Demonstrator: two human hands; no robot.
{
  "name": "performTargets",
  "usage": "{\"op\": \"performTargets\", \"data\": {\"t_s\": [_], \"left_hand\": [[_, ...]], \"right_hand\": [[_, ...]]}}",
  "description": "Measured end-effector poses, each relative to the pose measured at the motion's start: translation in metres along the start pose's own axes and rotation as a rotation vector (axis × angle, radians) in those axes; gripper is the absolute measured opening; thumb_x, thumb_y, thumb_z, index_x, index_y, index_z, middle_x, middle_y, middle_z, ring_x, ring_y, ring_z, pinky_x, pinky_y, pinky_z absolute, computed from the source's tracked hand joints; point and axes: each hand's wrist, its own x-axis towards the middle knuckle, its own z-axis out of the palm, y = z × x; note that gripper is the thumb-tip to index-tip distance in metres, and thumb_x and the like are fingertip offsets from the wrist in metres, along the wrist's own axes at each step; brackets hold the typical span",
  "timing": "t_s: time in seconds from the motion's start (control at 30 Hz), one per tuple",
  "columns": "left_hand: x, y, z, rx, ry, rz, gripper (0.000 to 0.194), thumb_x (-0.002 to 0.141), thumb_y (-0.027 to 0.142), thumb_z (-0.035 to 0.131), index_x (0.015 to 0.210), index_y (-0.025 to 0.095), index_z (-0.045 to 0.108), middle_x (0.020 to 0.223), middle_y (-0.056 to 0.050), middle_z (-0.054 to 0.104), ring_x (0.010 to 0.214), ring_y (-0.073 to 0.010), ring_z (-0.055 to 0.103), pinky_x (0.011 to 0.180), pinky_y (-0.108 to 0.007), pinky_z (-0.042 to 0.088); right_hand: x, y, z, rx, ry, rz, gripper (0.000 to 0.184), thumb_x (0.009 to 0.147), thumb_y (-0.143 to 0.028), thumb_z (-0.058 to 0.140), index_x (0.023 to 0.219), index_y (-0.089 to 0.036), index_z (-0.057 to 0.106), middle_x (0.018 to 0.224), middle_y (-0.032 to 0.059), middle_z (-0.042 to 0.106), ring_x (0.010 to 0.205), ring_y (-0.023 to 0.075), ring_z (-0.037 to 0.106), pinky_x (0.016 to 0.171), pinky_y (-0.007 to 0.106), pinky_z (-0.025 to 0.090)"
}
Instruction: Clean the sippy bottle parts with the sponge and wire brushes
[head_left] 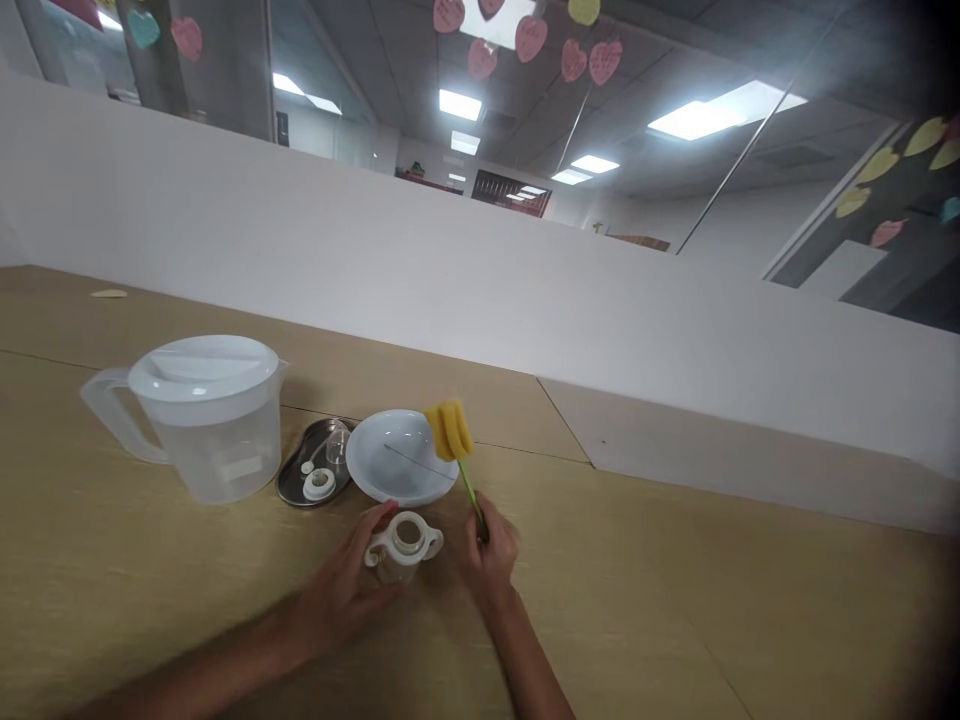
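Note:
My left hand [351, 580] is wrapped round a small clear baby bottle [403, 548] with white side handles, standing open-mouthed on the wooden table. My right hand [491, 550] pinches the green handle of a bottle brush whose yellow sponge head [448, 430] points up and away, over the rim of a white bowl [397, 457]. The bowl sits just beyond the bottle.
A clear plastic pitcher [202, 415] with a white lid stands at the left. Between it and the bowl lies a small metal tray [294, 482] holding a white ring and small bottle parts. A white partition wall [480, 290] runs behind the table [675, 600].

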Motion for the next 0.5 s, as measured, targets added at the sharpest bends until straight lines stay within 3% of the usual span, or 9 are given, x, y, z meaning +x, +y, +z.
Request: {"op": "performTargets", "data": {"t_s": [0.13,0.23,0.37,0.5], "left_hand": [[0.005,-0.002,0.002,-0.08,-0.007,-0.095,0.073,0.078,0.042,0.065,0.139,0.029,0.028,0.139,-0.011,0.046,0.126,-0.0318,0.045,0.104,-0.05,0.04],[0.008,-0.002,0.0,-0.124,-0.025,-0.129,0.059,0.079,0.041,0.063,0.131,0.027,0.04,0.131,-0.01,0.054,0.119,-0.0319,0.052,0.1,-0.047,0.045],[0.011,-0.004,0.0,-0.246,-0.044,-0.114,0.053,0.077,0.039,0.063,0.126,0.025,0.045,0.123,-0.01,0.06,0.109,-0.0283,0.059,0.091,-0.04,0.052],[0.016,-0.003,-0.003,-0.315,-0.1,-0.086,0.059,0.071,0.037,0.07,0.124,0.025,0.047,0.117,-0.011,0.062,0.104,-0.0279,0.061,0.087,-0.041,0.052]], "right_hand": [[0.025,-0.023,-0.038,0.098,-0.06,0.007,0.02,0.086,-0.017,0.046,0.09,-0.014,0.066,0.049,-0.0023,0.053,0.039,0.01,0.048,0.043,0.021,0.04],[0.033,-0.041,-0.073,0.131,-0.278,0.132,0.023,0.086,-0.021,0.047,0.071,-0.017,0.065,0.048,-0.0017,0.054,0.04,0.0103,0.049,0.04,0.02,0.037],[0.022,-0.053,-0.104,0.1,-0.44,0.144,0.026,0.084,-0.02,0.048,0.064,-0.019,0.064,0.043,-0.0028,0.051,0.035,0.0095,0.045,0.037,0.02,0.033],[0.01,-0.055,-0.117,0.027,-0.554,0.1,0.024,0.082,-0.019,0.048,0.063,-0.021,0.063,0.041,-0.0042,0.051,0.032,0.0092,0.047,0.036,0.021,0.029]]}}
